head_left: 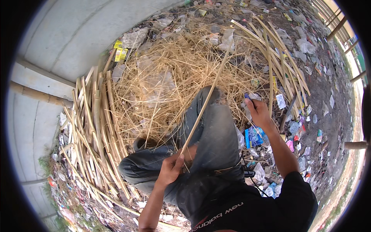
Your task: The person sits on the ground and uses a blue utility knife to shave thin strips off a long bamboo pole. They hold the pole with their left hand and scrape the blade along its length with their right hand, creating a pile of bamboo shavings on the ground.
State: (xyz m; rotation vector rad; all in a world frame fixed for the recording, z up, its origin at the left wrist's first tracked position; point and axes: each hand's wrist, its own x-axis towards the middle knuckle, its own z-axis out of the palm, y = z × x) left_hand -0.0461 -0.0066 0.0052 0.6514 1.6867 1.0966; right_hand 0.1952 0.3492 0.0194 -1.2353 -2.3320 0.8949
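My left hand (170, 169) is closed around the lower end of a long, thin bamboo strip (205, 102). The strip slants up and away to the right, across my bent legs in dark jeans (218, 133). Off to the right of my knee, my right hand (259, 113) is closed on a small object with a blue end (247, 96). The fingers cover most of that object, so its kind cannot be made out. It is apart from the strip.
Pale shavings (166, 73) lie heaped before me. Split bamboo strips (98, 127) are piled at left, beside a grey wall (58, 42); another bundle (284, 65) lies far right. Plastic litter, including a blue packet (254, 137), covers the ground at right.
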